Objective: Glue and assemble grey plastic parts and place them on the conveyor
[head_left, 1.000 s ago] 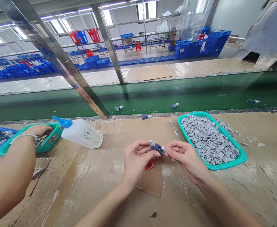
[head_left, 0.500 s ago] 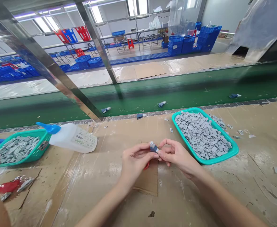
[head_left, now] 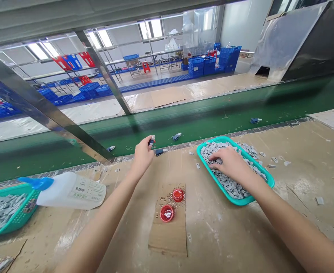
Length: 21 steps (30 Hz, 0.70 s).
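My left hand (head_left: 143, 157) is raised near the conveyor edge, its fingers closed on a small dark-blue plastic part with a white-grey end (head_left: 152, 141). My right hand (head_left: 230, 163) reaches into a turquoise basket (head_left: 265, 177) full of small grey plastic pieces (head_left: 231, 185). Its thumb and forefinger are apart, and the fingertips rest among the pieces. Between my arms, two small red cups (head_left: 167, 213) of shiny liquid sit on a cardboard piece (head_left: 167, 239). Another blue part (head_left: 160, 151) lies on the table edge beside my left hand.
A white bottle with a blue nozzle (head_left: 73, 191) lies on its side at left, against a second turquoise basket (head_left: 19, 216). Several blue parts lie on the green conveyor (head_left: 212, 117). A metal post (head_left: 78, 140) stands at left. Loose grey pieces (head_left: 249, 150) lie beyond the right basket.
My hands have separated. The left has carried the blue part forward and left; the right has moved into the basket. The red cups are uncovered, and the view has shifted.
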Each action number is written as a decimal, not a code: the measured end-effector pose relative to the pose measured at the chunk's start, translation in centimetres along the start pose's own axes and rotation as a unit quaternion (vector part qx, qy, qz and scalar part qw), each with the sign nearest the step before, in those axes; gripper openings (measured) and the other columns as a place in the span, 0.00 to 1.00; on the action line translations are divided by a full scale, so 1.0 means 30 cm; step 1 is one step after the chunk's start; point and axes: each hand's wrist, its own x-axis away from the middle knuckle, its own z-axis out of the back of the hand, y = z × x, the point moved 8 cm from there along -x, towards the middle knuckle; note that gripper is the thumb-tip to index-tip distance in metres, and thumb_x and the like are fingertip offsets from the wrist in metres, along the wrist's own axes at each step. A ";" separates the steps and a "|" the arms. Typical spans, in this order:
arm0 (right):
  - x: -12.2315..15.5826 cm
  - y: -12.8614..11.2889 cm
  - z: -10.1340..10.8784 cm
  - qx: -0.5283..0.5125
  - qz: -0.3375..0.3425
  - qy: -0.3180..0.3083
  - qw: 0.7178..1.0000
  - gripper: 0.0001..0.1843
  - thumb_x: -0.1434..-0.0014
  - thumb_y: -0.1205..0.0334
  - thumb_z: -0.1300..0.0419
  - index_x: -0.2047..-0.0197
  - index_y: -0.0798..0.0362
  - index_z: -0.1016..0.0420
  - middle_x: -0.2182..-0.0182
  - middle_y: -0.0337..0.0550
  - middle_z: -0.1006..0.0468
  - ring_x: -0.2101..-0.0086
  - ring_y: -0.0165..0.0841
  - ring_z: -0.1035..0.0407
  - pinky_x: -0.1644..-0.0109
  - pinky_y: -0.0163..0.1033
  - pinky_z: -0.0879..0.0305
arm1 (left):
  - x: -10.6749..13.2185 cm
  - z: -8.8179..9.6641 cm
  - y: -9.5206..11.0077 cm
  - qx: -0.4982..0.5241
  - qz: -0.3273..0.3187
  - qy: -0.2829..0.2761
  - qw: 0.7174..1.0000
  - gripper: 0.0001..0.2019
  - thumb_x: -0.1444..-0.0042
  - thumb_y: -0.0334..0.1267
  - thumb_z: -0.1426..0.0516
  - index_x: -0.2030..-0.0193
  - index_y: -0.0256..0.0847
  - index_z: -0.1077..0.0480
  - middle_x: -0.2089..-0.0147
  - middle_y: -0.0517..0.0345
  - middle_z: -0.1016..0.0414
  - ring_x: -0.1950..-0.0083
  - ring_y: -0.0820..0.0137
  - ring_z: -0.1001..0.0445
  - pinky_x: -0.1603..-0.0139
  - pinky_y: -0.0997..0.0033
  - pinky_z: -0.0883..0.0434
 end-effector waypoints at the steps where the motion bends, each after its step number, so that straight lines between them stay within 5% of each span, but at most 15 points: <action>1: -0.008 0.006 -0.008 -0.004 -0.005 -0.006 1.000 0.07 0.48 0.58 0.38 0.66 0.45 0.20 0.66 0.42 0.20 0.58 0.46 0.35 0.58 0.45 0.40 | -0.046 -0.019 -0.024 -0.045 0.002 -0.011 0.999 0.23 0.48 0.22 0.54 0.46 0.38 0.34 0.52 0.48 0.26 0.50 0.59 0.29 0.51 0.62 0.33; 6: -0.024 0.014 -0.030 -0.001 -0.026 -0.031 0.999 0.07 0.50 0.57 0.36 0.66 0.45 0.19 0.65 0.41 0.20 0.58 0.45 0.35 0.59 0.44 0.40 | -0.200 -0.152 -0.081 -0.097 -0.009 -0.088 0.991 0.22 0.50 0.23 0.50 0.47 0.35 0.33 0.54 0.43 0.26 0.51 0.56 0.29 0.53 0.63 0.34; 10: -0.027 0.025 -0.038 0.014 -0.040 -0.068 0.997 0.10 0.53 0.58 0.34 0.64 0.46 0.19 0.64 0.43 0.20 0.57 0.46 0.35 0.59 0.43 0.40 | -0.243 -0.241 -0.054 -0.098 -0.027 -0.118 0.988 0.15 0.47 0.28 0.49 0.53 0.35 0.29 0.51 0.43 0.28 0.46 0.57 0.33 0.47 0.61 0.37; 15: -0.020 0.022 -0.045 0.023 -0.064 -0.062 0.996 0.07 0.50 0.63 0.37 0.66 0.48 0.19 0.68 0.46 0.21 0.60 0.44 0.34 0.62 0.41 0.41 | -0.246 -0.285 0.015 -0.065 -0.032 -0.103 0.992 0.15 0.45 0.40 0.45 0.54 0.34 0.28 0.51 0.41 0.29 0.45 0.55 0.37 0.44 0.57 0.40; 21: -0.003 -0.003 0.005 0.003 -0.035 0.035 0.999 0.10 0.43 0.62 0.45 0.72 0.51 0.24 0.70 0.48 0.23 0.63 0.43 0.34 0.63 0.43 0.42 | -0.217 -0.259 0.028 0.023 0.012 -0.061 0.998 0.14 0.49 0.29 0.44 0.54 0.32 0.29 0.56 0.39 0.27 0.51 0.54 0.30 0.49 0.55 0.36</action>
